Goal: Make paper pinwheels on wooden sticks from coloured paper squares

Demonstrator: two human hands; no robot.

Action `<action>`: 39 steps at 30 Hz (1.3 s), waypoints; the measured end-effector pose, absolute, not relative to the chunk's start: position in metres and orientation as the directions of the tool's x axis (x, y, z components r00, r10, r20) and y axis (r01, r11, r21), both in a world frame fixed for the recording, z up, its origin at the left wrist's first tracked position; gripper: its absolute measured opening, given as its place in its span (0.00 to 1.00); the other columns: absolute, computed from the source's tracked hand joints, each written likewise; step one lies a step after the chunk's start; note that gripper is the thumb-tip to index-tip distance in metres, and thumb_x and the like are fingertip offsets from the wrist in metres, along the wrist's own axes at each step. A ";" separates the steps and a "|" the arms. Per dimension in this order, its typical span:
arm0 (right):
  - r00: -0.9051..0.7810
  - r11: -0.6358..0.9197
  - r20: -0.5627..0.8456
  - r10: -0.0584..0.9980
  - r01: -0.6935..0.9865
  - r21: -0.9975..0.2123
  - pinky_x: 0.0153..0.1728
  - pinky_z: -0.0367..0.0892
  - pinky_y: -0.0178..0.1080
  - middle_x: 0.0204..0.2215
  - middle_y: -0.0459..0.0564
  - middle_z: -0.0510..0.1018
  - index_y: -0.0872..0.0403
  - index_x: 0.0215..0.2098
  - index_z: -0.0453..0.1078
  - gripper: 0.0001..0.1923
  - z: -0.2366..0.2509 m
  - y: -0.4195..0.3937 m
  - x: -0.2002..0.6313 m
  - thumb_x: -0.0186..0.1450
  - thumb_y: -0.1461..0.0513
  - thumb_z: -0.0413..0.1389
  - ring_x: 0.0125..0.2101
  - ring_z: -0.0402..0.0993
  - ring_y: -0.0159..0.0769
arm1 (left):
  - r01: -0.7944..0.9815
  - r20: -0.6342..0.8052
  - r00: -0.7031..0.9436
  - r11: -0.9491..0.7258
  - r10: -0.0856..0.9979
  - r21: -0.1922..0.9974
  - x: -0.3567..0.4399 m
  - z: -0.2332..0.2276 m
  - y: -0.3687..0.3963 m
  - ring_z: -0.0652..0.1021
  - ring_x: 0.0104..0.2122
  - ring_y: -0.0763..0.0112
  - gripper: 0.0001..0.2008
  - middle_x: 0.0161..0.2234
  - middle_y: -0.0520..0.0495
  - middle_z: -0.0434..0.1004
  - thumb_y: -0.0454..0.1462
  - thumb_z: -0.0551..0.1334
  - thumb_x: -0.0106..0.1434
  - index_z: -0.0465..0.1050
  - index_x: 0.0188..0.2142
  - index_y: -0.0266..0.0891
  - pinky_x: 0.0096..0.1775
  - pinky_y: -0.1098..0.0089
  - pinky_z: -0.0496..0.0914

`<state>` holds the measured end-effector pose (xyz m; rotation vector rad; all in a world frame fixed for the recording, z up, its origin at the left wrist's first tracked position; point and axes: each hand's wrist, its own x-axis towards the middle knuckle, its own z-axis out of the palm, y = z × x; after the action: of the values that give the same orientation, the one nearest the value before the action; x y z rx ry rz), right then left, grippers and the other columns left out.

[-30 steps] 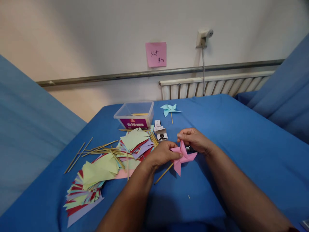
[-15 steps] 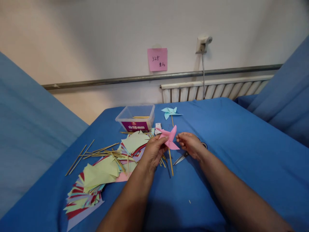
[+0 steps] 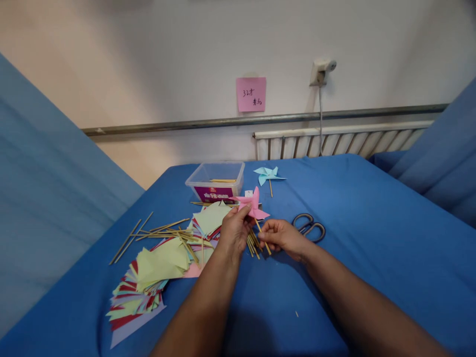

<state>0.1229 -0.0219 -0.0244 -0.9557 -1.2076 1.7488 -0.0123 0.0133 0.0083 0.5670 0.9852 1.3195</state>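
A pink paper pinwheel [image 3: 253, 203] on a thin wooden stick is held up over the blue table [image 3: 372, 223]. My left hand [image 3: 233, 229] pinches the pinwheel's paper head from the left. My right hand [image 3: 283, 238] grips the lower end of its stick just below. A finished light blue pinwheel [image 3: 268, 174] lies flat farther back. Black-handled scissors [image 3: 309, 226] lie on the cloth just right of my right hand.
A spread of coloured paper squares [image 3: 156, 267] and loose wooden sticks [image 3: 159, 229] covers the table's left half. A clear plastic box [image 3: 216, 179] with a purple label stands behind them. A radiator and a pink note are on the back wall.
The pinwheel was lifted from low over the table and moved back and left. My right hand slid from the paper head down to the stick, which uncovered the scissors.
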 end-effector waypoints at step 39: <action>-0.191 -0.135 -0.098 0.977 -0.190 -0.972 0.16 0.54 0.30 0.20 0.44 0.75 0.55 0.26 0.67 0.19 -0.023 -0.021 0.115 0.51 0.48 0.63 0.15 0.62 0.24 | -0.634 -0.361 0.111 0.346 0.926 0.692 -0.009 0.023 0.009 0.76 0.25 0.74 0.09 0.26 0.49 0.76 0.39 0.65 0.53 0.71 0.31 0.36 0.29 0.74 0.69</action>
<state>0.1145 -0.0210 -0.0233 -1.0482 -1.1255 1.5189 -0.0087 0.0086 0.0228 0.4130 0.8618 1.1940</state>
